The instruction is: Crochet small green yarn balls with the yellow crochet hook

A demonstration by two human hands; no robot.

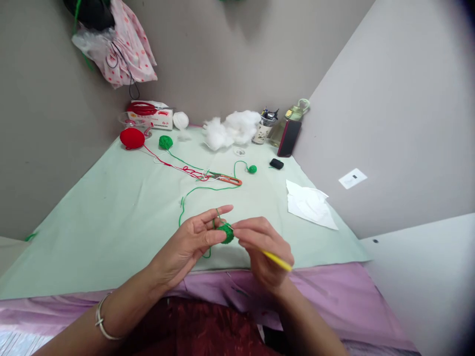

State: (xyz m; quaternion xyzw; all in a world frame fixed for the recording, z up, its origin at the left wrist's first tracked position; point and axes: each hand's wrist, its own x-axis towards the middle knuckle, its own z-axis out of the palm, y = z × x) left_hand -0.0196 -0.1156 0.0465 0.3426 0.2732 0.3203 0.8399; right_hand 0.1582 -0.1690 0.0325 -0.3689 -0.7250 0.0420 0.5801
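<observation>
Dark red clothing (pixel 215 329) is positioned nearest the camera, at the bottom of the view. Over the front part of the pale green cloth (pixel 129 212), the green crocheted piece (pixel 226 236) is pinched between the thumb and fingers of the left hand (pixel 193 235), with green yarn (pixel 217 213) looped over the extended index finger. A yellow-handled hook (pixel 276 260) is gripped by the closed fingers of the right hand (pixel 265 242), its tip set at the piece. Beyond, orange-handled snips (pixel 230 179) are laid on the cloth, with red yarn strands (pixel 193 171) beside the blades; white stuffing (pixel 237 128) is placed near the wall (pixel 208 64)
</observation>
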